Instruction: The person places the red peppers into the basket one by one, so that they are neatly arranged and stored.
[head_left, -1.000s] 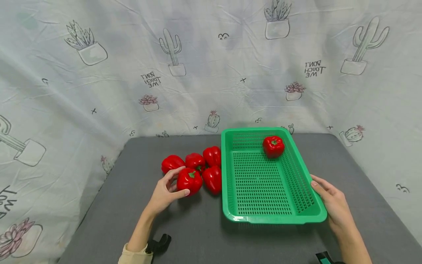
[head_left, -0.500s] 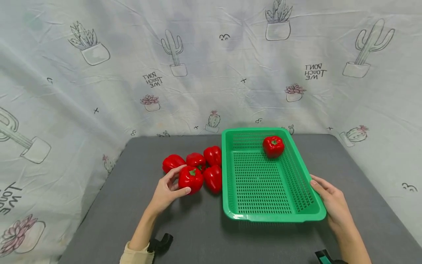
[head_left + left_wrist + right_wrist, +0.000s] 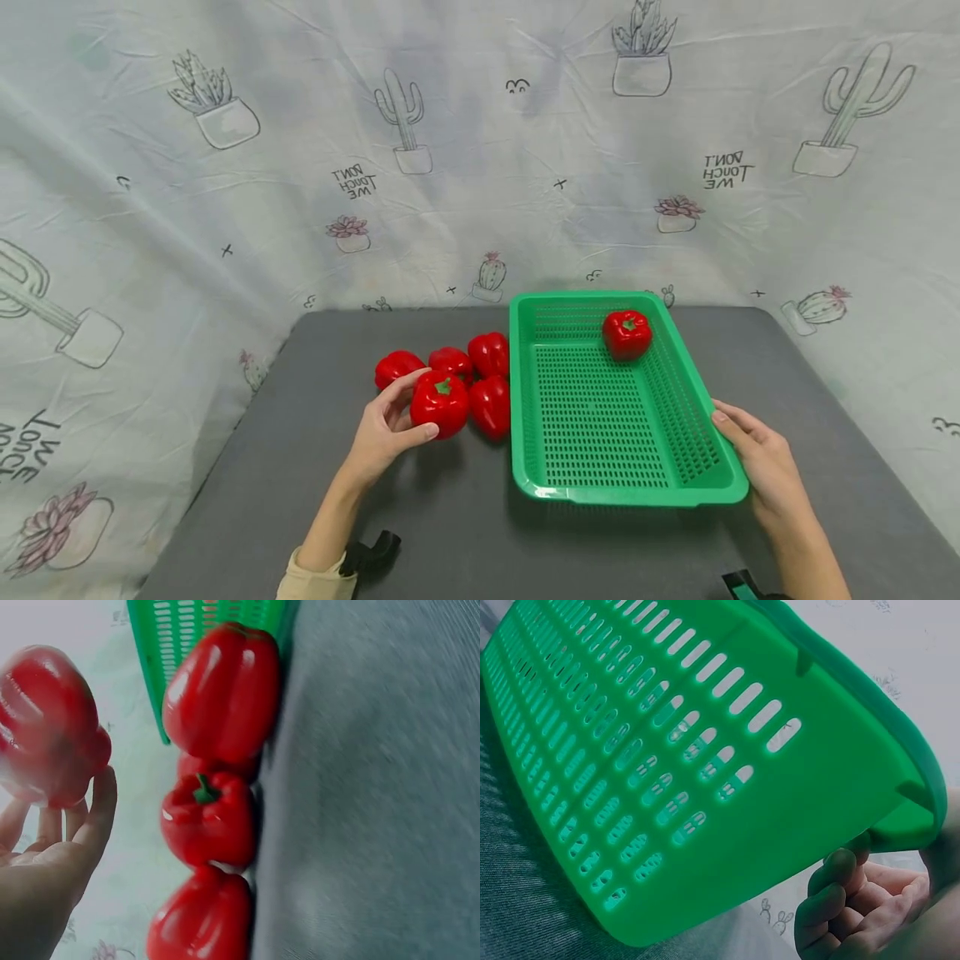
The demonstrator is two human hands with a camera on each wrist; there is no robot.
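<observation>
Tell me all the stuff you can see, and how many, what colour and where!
Held pepper: 1, red with green stem, in the left hand
Loose peppers: 4, red, bunched on the table
Basket: 1, green, right of the loose peppers
Basket pepper: 1, red with green stem, inside, near the far right corner
Table: 1, grey, under everything
Backdrop cloth: looks like 1, pale with plant drawings, behind the table and at its sides
Wrist devices: 2, black, one by each wrist, partly visible
Sleeve: 1, cream, left arm
Hands: 2, bare; left holds the held pepper, right hand grips the basket's right edge
</observation>
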